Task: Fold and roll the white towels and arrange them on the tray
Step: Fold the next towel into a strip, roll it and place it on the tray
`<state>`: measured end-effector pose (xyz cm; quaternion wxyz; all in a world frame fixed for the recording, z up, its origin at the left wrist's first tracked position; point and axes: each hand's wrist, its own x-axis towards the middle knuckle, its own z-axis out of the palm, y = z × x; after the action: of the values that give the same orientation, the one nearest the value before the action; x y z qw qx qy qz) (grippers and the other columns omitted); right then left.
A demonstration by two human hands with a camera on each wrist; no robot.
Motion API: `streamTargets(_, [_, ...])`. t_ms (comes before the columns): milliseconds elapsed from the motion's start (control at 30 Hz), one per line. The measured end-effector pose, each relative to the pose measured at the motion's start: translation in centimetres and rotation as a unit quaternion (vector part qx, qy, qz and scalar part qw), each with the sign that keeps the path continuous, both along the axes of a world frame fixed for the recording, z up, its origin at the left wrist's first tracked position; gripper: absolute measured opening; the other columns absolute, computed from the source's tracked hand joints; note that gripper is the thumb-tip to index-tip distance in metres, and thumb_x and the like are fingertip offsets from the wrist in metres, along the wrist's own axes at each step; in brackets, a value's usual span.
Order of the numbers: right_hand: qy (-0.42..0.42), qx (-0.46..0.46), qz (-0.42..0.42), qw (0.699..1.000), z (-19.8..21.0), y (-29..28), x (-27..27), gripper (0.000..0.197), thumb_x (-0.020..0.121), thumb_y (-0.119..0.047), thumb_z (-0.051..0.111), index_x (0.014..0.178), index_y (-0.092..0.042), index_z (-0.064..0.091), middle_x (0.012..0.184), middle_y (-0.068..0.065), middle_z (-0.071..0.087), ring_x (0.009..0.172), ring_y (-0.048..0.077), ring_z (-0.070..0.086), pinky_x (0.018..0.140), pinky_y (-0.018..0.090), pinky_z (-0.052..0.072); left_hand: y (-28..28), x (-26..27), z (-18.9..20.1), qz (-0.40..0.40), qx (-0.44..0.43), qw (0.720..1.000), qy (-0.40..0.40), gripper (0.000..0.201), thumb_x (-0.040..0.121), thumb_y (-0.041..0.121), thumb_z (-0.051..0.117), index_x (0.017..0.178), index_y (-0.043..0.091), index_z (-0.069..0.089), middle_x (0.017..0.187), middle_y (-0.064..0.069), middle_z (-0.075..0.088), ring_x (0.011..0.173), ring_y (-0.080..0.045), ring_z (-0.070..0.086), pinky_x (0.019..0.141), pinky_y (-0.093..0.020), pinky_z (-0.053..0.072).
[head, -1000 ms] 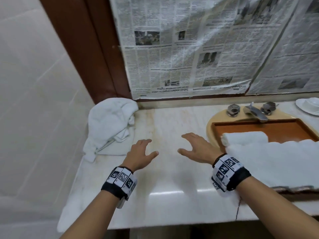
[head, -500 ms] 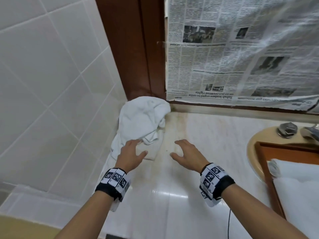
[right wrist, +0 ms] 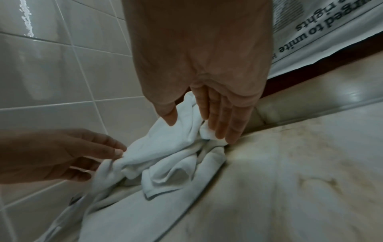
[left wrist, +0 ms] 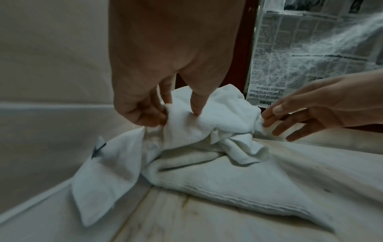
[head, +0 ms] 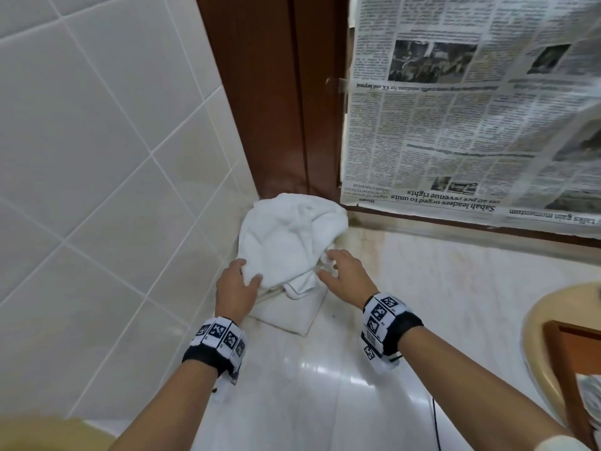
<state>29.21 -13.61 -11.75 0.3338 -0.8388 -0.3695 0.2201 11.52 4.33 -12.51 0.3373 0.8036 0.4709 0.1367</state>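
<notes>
Two hands work on one crumpled white terry-cloth towel pile (head: 289, 242), heaped in the back-left corner of the pale marble countertop (head: 439, 288), against the glossy white tiled wall (head: 97, 141) & the dark brown wooden frame (head: 270, 92). A flatter, folded white towel layer (left wrist: 228, 180) lies under the crumpled part, w/ a stitched hem along its near edge. In the left wrist view a loose flap w/ a dark mark hangs toward the wall side.

The left hand (head: 234, 289) pinches a fold on the pile's left side: thumb on top of the cloth, fingers (left wrist: 145, 114) curled under it, per the left wrist view. The right hand (head: 345, 275) is at the pile's right edge, fingers (right wrist: 223, 124) straight & close together, tips touching a bunched bit of towel; thumb held apart, nothing gripped. Both wrists carry black bands w/ white square-code markers (head: 221, 340).

Behind the pile, sheets of printed newspaper (head: 455, 125) cover the wall above a brown sill, hung upside down. At far right, approx. the frame's edge, a beige oval basin rim (head: 533, 323) holds the corner of a reddish-brown wooden tray (head: 559, 340); a bit of white cloth shows in it, too blurred to tell more.
</notes>
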Motion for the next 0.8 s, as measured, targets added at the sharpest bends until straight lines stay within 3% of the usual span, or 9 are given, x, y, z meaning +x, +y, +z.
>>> streamTargets(67, [-0.003, 0.022, -0.002, 1.0, -0.2, 1.0, -0.2, 0.043, 0.093, -0.032, 0.063, 0.128, -0.008, 0.052, 0.123, 0.008, 0.052, 0.108, 0.028, 0.055, 0.089, 0.035, 0.045, -0.6, 0.3, 1.2, -0.006, -0.021, 0.999, -0.037, 0.046, 0.088, 0.021, 0.074, 0.13, 0.013, 0.056, 0.106, -0.008, 0.064, 0.094, -0.022, 0.061, 0.086, -0.027, 0.045])
streamTargets(167, [-0.012, 0.061, -0.014, 0.998, -0.3, 1.7, -0.7, 0.047, 0.093, -0.034, 0.063, 0.132, -0.011, 0.05, 0.124, 0.005, 0.05, 0.109, 0.023, 0.055, 0.091, 0.034, 0.045, -2.7, 0.5, 3.7, -0.108, -0.028, 0.991, -0.07, 0.034, 0.089, 0.016, 0.071, 0.121, 0.022, 0.06, 0.096, 0.009, 0.059, 0.079, -0.002, 0.056, 0.075, -0.014, 0.045])
streamTargets(200, [-0.013, 0.079, -0.019, 0.997, -0.1, 1.8, -0.8, 0.049, 0.094, -0.035, 0.062, 0.135, -0.013, 0.049, 0.125, 0.004, 0.05, 0.108, 0.02, 0.055, 0.094, 0.036, 0.046, -3.6, 0.5, 4.6, -0.152, -0.027, 0.985, -0.077, 0.032, 0.09, 0.016, 0.07, 0.119, 0.025, 0.059, 0.096, 0.013, 0.058, 0.078, 0.001, 0.055, 0.071, -0.009, 0.043])
streamTargets(300, [-0.004, 0.16, -0.015, 0.987, 1.0, 1.9, -0.8, 0.05, 0.096, -0.035, 0.059, 0.141, -0.02, 0.046, 0.125, -0.001, 0.048, 0.103, 0.013, 0.052, 0.092, 0.035, 0.049, -6.0, -0.3, 6.6, -0.256, -0.043, 0.962, -0.079, 0.033, 0.092, 0.017, 0.066, 0.119, 0.031, 0.056, 0.105, 0.018, 0.057, 0.08, 0.004, 0.054, 0.07, -0.009, 0.042])
streamTargets(367, [-0.054, 0.176, 0.018, 0.983, 1.9, 1.8, -0.5, 0.059, 0.095, -0.029, 0.058, 0.149, -0.032, 0.035, 0.133, -0.002, 0.04, 0.11, 0.017, 0.048, 0.09, 0.031, 0.047, -7.3, -1.2, 7.3, -0.307, -0.065, 0.947, -0.069, 0.034, 0.093, 0.017, 0.064, 0.118, 0.038, 0.054, 0.111, 0.017, 0.057, 0.084, 0.001, 0.053, 0.072, -0.012, 0.042])
streamTargets(467, [-0.159, 0.102, 0.083, 0.979, 2.8, 1.5, -0.2, 0.071, 0.09, -0.017, 0.055, 0.148, -0.046, 0.028, 0.145, 0.002, 0.029, 0.121, 0.026, 0.036, 0.087, 0.034, 0.046, -9.0, -2.8, 7.9, -0.356, -0.096, 0.927, -0.069, 0.034, 0.094, 0.017, 0.062, 0.117, 0.041, 0.055, 0.109, 0.015, 0.058, 0.09, -0.008, 0.054, 0.076, -0.016, 0.045])
streamTargets(600, [-0.13, 0.004, 0.15, 0.98, 2.9, 0.4, -1.1, 0.03, 0.096, -0.026, 0.055, 0.125, -0.031, 0.061, 0.127, -0.001, 0.047, 0.12, 0.023, 0.042, 0.089, 0.043, 0.049, -10.2, -5.1, 8.2, -0.377, -0.121, 0.918, -0.037, 0.042, 0.093, 0.013, 0.061, 0.12, 0.043, 0.052, 0.105, 0.021, 0.053, 0.083, -0.006, 0.052, 0.073, -0.018, 0.046])
streamTargets(700, [-0.138, -0.08, 0.165, 0.973, 1.7, -1.5, -2.4, 0.031, 0.093, -0.023, 0.057, 0.124, -0.028, 0.058, 0.132, -0.001, 0.044, 0.121, 0.022, 0.041, 0.087, 0.042, 0.049, -11.0, -7.4, 7.6, -0.395, -0.139, 0.908, 0.016, 0.048, 0.092, 0.014, 0.062, 0.122, 0.049, 0.048, 0.111, 0.022, 0.05, 0.077, -0.002, 0.047, 0.071, -0.014, 0.044])
streamTargets(800, [-0.116, -0.089, 0.133, 0.98, 1.3, -3.5, -4.0, 0.025, 0.093, -0.019, 0.054, 0.116, -0.025, 0.059, 0.128, 0.0, 0.045, 0.117, 0.022, 0.044, 0.085, 0.039, 0.048, -12.3, -9.8, 7.0, -0.403, -0.142, 0.902, 0.063, 0.051, 0.091, 0.019, 0.064, 0.121, 0.055, 0.044, 0.123, 0.02, 0.048, 0.08, -0.001, 0.047, 0.074, -0.012, 0.044])
